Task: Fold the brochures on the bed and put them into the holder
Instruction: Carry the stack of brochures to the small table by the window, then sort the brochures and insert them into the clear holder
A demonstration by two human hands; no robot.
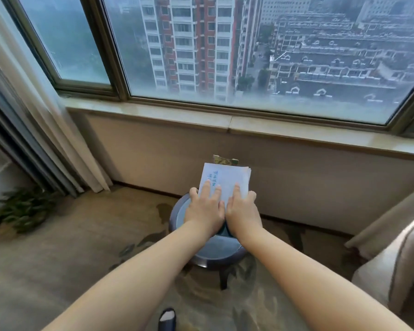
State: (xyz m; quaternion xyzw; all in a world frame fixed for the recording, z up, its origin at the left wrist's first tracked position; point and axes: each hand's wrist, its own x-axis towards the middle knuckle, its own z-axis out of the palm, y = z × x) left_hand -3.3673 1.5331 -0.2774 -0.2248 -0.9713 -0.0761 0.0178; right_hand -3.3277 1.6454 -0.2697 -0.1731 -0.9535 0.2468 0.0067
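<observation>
Brochures [228, 177]: one stack, under left hand [204, 212], right hand [243, 212]; one stool [215, 250]

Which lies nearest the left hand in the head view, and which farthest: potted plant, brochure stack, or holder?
1. Brochure stack: under the left hand, touched by its fingers.
2. Holder: just beyond the stack's far edge.
3. Potted plant: on the floor, far to the left by the curtain.

I see a small round table [215, 247], grey-blue top and dark rim, standing on the patterned carpet [58, 259]. White folded brochures [227, 180] rest stacked at its far edge, the holder [225, 160] just behind.
</observation>
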